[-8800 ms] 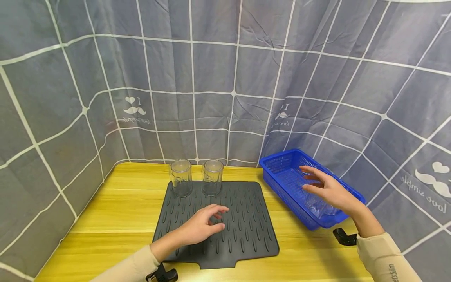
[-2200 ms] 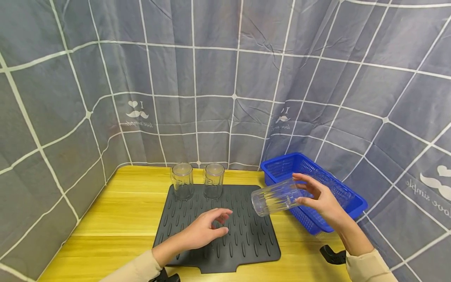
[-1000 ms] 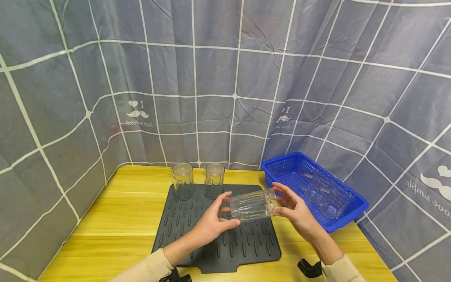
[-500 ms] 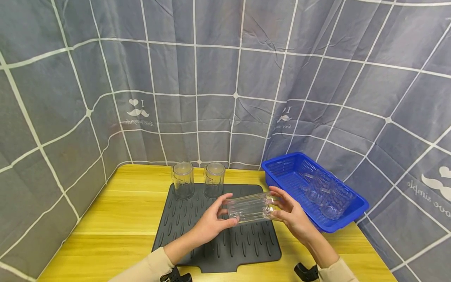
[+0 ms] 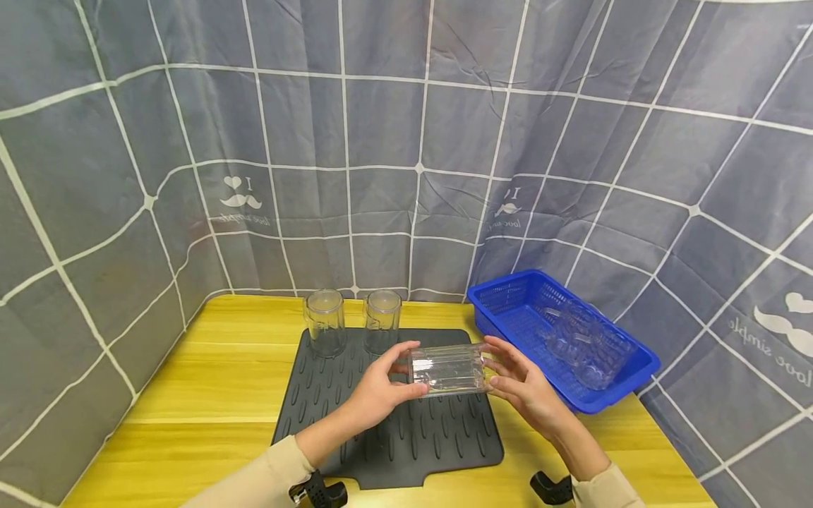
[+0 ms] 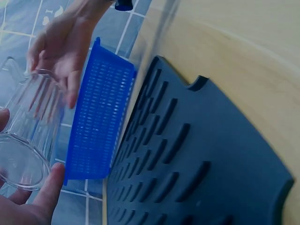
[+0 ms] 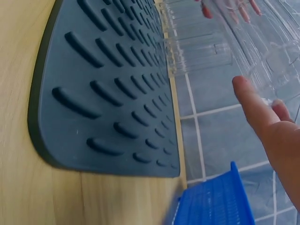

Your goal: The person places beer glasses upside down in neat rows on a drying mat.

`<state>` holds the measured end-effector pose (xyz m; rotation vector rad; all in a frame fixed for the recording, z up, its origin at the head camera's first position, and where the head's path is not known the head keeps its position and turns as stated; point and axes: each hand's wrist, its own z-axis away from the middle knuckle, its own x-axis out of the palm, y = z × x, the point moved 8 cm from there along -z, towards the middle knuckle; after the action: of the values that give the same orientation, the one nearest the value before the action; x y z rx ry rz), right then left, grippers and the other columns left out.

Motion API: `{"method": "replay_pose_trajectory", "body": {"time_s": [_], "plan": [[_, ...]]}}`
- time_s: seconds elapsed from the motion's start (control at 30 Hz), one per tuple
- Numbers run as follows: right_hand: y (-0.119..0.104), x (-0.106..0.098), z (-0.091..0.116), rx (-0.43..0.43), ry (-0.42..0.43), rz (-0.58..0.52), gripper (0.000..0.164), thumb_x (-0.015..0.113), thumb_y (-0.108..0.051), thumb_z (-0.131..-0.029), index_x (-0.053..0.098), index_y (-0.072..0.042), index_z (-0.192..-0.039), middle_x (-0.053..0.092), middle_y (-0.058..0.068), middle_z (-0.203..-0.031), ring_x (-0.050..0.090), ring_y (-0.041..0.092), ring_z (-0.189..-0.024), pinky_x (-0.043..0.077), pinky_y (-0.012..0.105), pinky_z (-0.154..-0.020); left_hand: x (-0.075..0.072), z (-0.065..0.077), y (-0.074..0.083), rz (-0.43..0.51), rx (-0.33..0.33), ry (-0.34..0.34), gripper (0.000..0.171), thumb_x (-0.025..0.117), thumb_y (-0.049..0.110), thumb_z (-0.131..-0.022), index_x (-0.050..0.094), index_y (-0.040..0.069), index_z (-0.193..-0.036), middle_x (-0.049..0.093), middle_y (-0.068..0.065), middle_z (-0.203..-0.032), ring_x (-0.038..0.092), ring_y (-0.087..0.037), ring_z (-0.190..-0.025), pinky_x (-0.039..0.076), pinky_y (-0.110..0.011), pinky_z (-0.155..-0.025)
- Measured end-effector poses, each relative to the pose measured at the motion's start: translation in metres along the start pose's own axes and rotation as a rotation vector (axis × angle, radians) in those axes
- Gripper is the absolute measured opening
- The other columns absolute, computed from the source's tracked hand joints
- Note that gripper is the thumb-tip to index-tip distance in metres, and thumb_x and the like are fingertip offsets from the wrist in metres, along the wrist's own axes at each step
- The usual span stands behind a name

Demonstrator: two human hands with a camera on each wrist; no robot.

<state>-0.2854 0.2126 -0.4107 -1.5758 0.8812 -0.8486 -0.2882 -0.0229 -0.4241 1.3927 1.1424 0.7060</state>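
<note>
Two bare hands are holding one clear, ribbed glass mug (image 5: 447, 370) on its side above the dark grey rubber mat (image 5: 406, 448). With 12 o'clock pointing away from the person, the left hand (image 5: 375, 395) is gripping the mug's 9 o'clock end, thumb on the near side and fingers beyond, and the right hand (image 5: 530, 395) is pinching its 3 o'clock end between thumb and curled fingers. An upright clear glass mug (image 5: 327, 328) and its twin (image 5: 383, 326) are standing at 10 to 11 o'clock from it, near the mat's far edge; a blue perforated plastic basket (image 5: 514, 317) is sitting at 2 o'clock on the yellow wood-grain tabletop (image 5: 216, 367), with more clear glassware (image 5: 587, 346) lying inside.

Handling smooth glass well is probably calling for light, even pressure at both ends, one hand bearing the weight securely whenever the other is shifting.

The left wrist camera is showing the mug's round end and a clear loop, probably its handle, towards 10 o'clock; the head view is making neither plain. The right wrist camera is showing one right-hand digit stretching straight beside the glass; whether its tip is touching, I cannot tell.
</note>
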Motion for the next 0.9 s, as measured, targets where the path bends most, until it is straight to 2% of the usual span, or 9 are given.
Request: {"method": "replay_pose_trajectory", "body": {"time_s": [0.17,0.37,0.43,0.57,0.67,0.77,0.9], "plan": [[0.006,-0.006,0.002,0.035,0.023,0.077,0.065,0.055,-0.002,-0.101,0.024,-0.007,-0.159,0.030,0.015,-0.157,0.044,0.016,-0.139,0.053,0.031,-0.099,-0.003,-0.007,0.008,-0.100,0.011,0.023,0.066,0.079,0.031,-0.088,0.049,0.030,-0.147,0.047,-0.007,-0.149,0.056,-0.027,-0.119,0.054,-0.039,-0.084],[0.008,-0.014,0.006,0.018,0.052,0.156,0.063,0.054,-0.001,-0.102,0.025,-0.005,-0.158,0.023,0.028,-0.160,0.044,0.020,-0.141,0.052,0.030,-0.100,-0.006,-0.017,0.017,-0.184,0.026,0.040,0.068,0.081,0.034,-0.086,0.050,0.032,-0.146,0.052,-0.002,-0.143,0.056,-0.024,-0.114,0.054,-0.036,-0.079],[0.009,-0.018,0.007,0.021,0.068,0.162,0.062,0.053,-0.002,-0.102,0.026,-0.005,-0.158,0.024,0.028,-0.160,0.043,0.022,-0.142,0.052,0.032,-0.101,-0.009,-0.022,0.021,-0.223,0.036,0.052,0.068,0.082,0.035,-0.085,0.051,0.031,-0.145,0.053,0.001,-0.142,0.057,-0.022,-0.112,0.054,-0.036,-0.080],[0.010,-0.025,0.010,0.028,0.092,0.186,0.061,0.056,-0.010,-0.103,0.029,-0.008,-0.158,0.026,0.028,-0.159,0.036,0.036,-0.146,0.052,0.036,-0.103,-0.016,-0.034,0.030,-0.306,0.056,0.079,0.069,0.083,0.037,-0.084,0.052,0.031,-0.145,0.055,0.005,-0.139,0.056,-0.019,-0.109,0.052,-0.038,-0.083],[0.011,-0.029,0.014,0.039,0.114,0.198,0.061,0.058,-0.015,-0.103,0.031,-0.010,-0.157,0.027,0.027,-0.159,0.032,0.041,-0.146,0.052,0.036,-0.102,-0.017,-0.045,0.037,-0.365,0.077,0.080,0.070,0.083,0.037,-0.084,0.052,0.029,-0.146,0.056,0.004,-0.137,0.055,-0.019,-0.105,0.049,-0.040,-0.084],[0.010,-0.031,0.015,0.044,0.124,0.204,0.061,0.059,-0.015,-0.103,0.032,-0.010,-0.157,0.028,0.026,-0.159,0.033,0.040,-0.146,0.052,0.034,-0.102,-0.016,-0.054,0.041,-0.416,0.070,0.066,0.071,0.081,0.039,-0.085,0.051,0.029,-0.148,0.055,0.003,-0.141,0.056,-0.022,-0.110,0.049,-0.044,-0.088],[0.009,-0.034,0.016,0.038,0.137,0.217,0.060,0.059,-0.016,-0.102,0.033,-0.010,-0.156,0.036,0.018,-0.157,0.042,0.030,-0.143,0.053,0.033,-0.100,-0.013,-0.066,0.045,-0.479,0.044,0.045,0.070,0.080,0.040,-0.085,0.051,0.031,-0.148,0.052,0.001,-0.147,0.054,-0.027,-0.128,0.047,-0.053,-0.100]]}}
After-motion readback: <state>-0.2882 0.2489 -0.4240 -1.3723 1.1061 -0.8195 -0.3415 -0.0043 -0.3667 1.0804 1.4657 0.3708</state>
